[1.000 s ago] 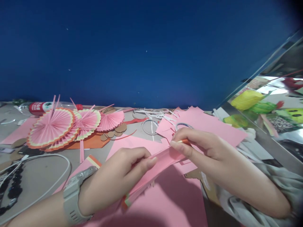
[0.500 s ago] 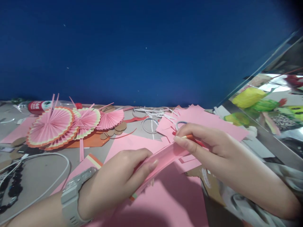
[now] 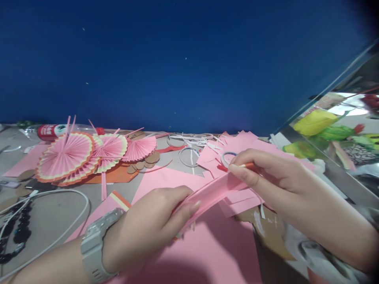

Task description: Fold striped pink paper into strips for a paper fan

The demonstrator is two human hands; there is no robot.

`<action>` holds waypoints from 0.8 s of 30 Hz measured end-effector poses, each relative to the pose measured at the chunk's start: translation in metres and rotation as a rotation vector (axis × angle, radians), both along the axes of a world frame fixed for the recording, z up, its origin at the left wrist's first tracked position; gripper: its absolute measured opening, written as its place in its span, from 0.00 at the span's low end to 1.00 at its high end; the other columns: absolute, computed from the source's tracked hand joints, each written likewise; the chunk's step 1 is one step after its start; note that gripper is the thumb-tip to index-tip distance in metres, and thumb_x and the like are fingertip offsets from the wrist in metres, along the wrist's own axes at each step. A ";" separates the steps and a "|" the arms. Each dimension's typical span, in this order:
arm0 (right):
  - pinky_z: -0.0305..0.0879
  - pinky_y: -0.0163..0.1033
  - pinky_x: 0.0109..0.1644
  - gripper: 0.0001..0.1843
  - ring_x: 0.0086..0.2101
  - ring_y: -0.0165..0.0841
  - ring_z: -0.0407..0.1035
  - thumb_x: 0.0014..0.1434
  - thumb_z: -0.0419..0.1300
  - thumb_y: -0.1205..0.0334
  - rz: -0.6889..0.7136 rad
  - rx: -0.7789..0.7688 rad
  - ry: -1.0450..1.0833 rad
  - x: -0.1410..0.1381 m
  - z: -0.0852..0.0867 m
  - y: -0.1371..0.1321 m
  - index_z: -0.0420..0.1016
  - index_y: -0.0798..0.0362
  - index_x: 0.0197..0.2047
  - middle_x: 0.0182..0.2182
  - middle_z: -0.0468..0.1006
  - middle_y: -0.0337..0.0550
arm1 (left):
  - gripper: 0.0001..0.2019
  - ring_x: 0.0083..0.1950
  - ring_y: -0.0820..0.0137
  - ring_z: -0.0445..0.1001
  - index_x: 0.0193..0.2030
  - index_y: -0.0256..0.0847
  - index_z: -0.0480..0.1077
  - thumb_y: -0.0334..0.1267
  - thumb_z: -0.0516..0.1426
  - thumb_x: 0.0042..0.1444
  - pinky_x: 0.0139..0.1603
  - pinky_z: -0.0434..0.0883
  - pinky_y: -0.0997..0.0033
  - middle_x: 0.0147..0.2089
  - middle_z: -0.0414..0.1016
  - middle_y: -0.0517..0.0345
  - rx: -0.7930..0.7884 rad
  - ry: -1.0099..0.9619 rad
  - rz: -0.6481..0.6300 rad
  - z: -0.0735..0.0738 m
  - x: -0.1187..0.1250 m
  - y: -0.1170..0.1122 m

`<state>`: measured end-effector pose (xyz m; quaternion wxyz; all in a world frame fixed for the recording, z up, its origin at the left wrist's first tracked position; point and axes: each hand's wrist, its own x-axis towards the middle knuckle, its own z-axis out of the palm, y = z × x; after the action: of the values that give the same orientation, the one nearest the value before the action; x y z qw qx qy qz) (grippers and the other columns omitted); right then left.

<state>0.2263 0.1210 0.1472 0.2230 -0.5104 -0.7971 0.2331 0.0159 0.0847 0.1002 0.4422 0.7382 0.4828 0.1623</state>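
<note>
A long folded strip of pink paper (image 3: 213, 192) stretches between my hands above a pink sheet (image 3: 213, 248). My left hand (image 3: 154, 223), with a grey watch on the wrist, is closed round the strip's near end. My right hand (image 3: 266, 177) pinches the far end, with a thin orange edge showing at its fingertips. Both hands are closed on the strip.
Finished pink pleated paper fans (image 3: 85, 154) lie at the left, over orange paper. A bottle (image 3: 53, 130) lies behind them. Tape rings (image 3: 188, 156) and white paper scraps sit at the back. A white cable (image 3: 59, 197) loops at the left. Loose pink sheets (image 3: 254, 146) lie behind my right hand.
My right hand has slid to the right and slightly up along the strip, drawing it longer. My left hand has shifted a little right, still gripping the near end.
</note>
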 end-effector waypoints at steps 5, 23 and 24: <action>0.60 0.33 0.23 0.14 0.26 0.30 0.64 0.62 0.49 0.54 -0.004 -0.015 -0.035 0.001 0.003 0.002 0.63 0.50 0.27 0.24 0.68 0.38 | 0.19 0.24 0.76 0.64 0.27 0.42 0.60 0.46 0.40 0.65 0.28 0.60 0.76 0.23 0.65 0.67 0.001 -0.003 -0.007 0.000 0.001 0.000; 0.60 0.34 0.31 0.13 0.31 0.31 0.67 0.60 0.52 0.50 0.004 0.124 -0.028 0.027 0.004 0.010 0.68 0.47 0.30 0.28 0.73 0.34 | 0.15 0.28 0.75 0.66 0.29 0.44 0.61 0.44 0.42 0.64 0.30 0.57 0.74 0.27 0.68 0.68 0.112 0.071 -0.021 0.003 -0.003 0.000; 0.60 0.33 0.31 0.12 0.31 0.31 0.67 0.60 0.52 0.50 0.000 0.134 -0.041 0.029 0.004 0.010 0.68 0.47 0.30 0.29 0.73 0.33 | 0.16 0.27 0.75 0.65 0.29 0.43 0.60 0.44 0.41 0.64 0.29 0.57 0.74 0.26 0.67 0.67 0.120 0.086 -0.030 0.003 -0.002 0.001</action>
<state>0.2548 0.1313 0.1515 0.2403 -0.4989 -0.8153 0.1690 0.0135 0.0854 0.1033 0.3782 0.7768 0.4798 0.1525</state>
